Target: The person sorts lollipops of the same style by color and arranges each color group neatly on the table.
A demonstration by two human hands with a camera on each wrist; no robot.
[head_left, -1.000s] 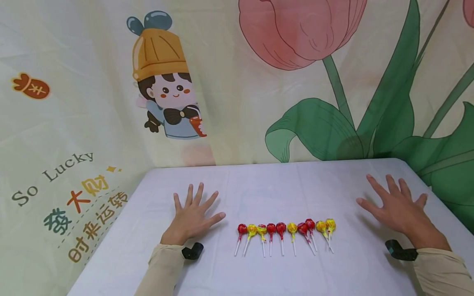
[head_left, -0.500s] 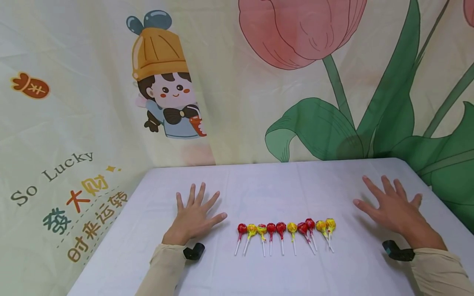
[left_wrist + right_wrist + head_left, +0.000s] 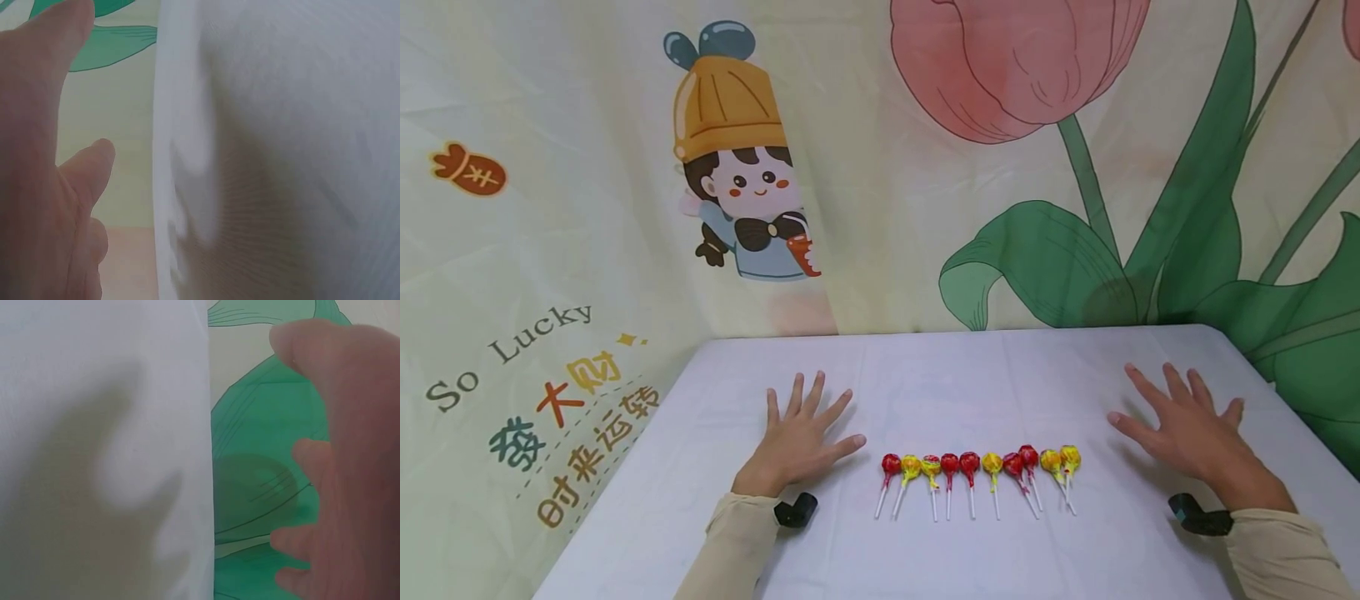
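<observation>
A row of red and yellow lollipops lies on the white table, their white sticks pointing toward the person. At the row's left end is a red lollipop; at its right end is a yellow lollipop. The left hand is spread above the table, left of the row, with its thumb nearest the red end lollipop. To the right of the row, the right hand is spread too, its thumb toward the yellow end. Neither hand holds anything. In both wrist views the hands stand over the cloth and cast shadows on it.
Behind the table's far edge hangs a printed curtain with a cartoon figure, a tulip and lettering. A black wrist camera is on the left wrist, and another black camera on the right wrist.
Both hands have drifted slightly inward toward the lollipops, the right hand moving left and the left hand right. Fingers stay spread, and the lollipops lie as before.
</observation>
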